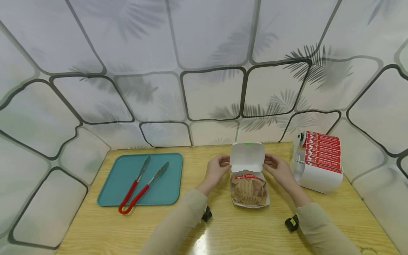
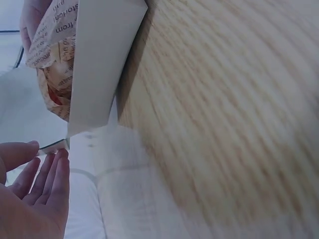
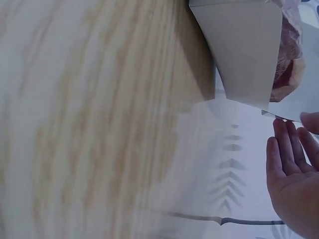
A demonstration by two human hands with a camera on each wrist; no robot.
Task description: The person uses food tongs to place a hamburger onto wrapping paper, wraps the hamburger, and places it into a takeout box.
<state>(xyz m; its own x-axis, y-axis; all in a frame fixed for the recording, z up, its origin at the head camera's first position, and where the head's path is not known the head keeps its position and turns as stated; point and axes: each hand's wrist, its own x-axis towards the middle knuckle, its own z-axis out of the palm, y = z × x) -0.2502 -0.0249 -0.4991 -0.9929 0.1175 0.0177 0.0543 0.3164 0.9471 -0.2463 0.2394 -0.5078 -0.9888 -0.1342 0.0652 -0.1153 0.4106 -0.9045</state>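
Note:
A white cardboard burger box (image 1: 234, 203) stands on the table with its lid (image 1: 247, 157) raised at the back. Inside it sits a burger (image 1: 250, 191) wrapped in brown printed paper, with a red strip along its back. My left hand (image 1: 218, 170) pinches the lid's left edge between thumb and fingers; in the left wrist view the fingertips (image 2: 61, 152) lie behind that edge. On the opposite side my right hand (image 1: 279, 171) pinches the lid's right edge, its fingertips (image 3: 280, 124) behind the card in the right wrist view.
To the left lies a teal tray (image 1: 111, 184) with red-handled tongs (image 1: 140, 189) across it, handles past its front edge. A white holder (image 1: 320, 179) with red-and-white label rolls (image 1: 322, 148) stands right of my right hand. A patterned wall (image 1: 213, 95) closes off the back.

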